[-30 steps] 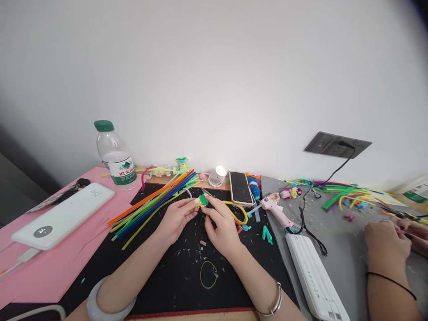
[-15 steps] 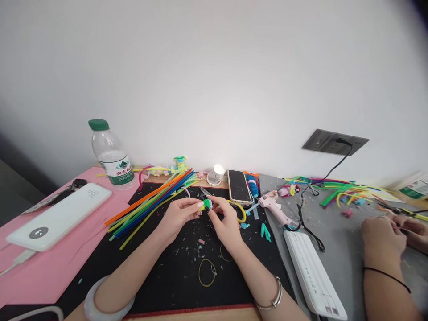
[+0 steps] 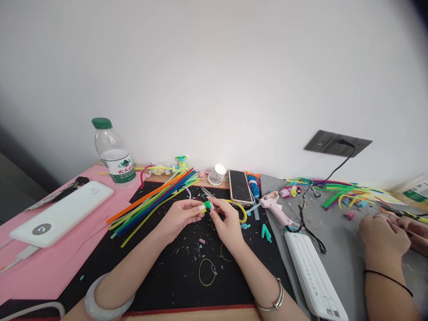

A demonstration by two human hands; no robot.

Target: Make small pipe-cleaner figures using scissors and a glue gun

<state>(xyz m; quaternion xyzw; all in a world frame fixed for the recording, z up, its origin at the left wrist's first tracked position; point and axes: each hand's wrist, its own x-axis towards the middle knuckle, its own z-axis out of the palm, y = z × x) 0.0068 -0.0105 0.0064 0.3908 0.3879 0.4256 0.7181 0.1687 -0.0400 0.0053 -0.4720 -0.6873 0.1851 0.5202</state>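
Observation:
Between my hands, above the black mat, is a small green and yellow pipe-cleaner piece with a dark bit on its lower side. My left hand pinches its left end between thumb and fingertips. On the other side, my right hand has its thumb and fingers closed on the right part. Fingertips cover much of the piece. Just behind the hands lie the scissors, partly hidden, and a bent yellow pipe cleaner. A bundle of coloured pipe cleaners lies left of my left hand.
A water bottle and a white power bank are at left. Behind are a paper cup and a phone. To the right lie a pink glue gun, another power bank and a co-worker's hands.
The view has shifted slightly. Both my hands stay on the small green piece, which has turned a little between the fingertips. The co-worker's hands have moved slightly.

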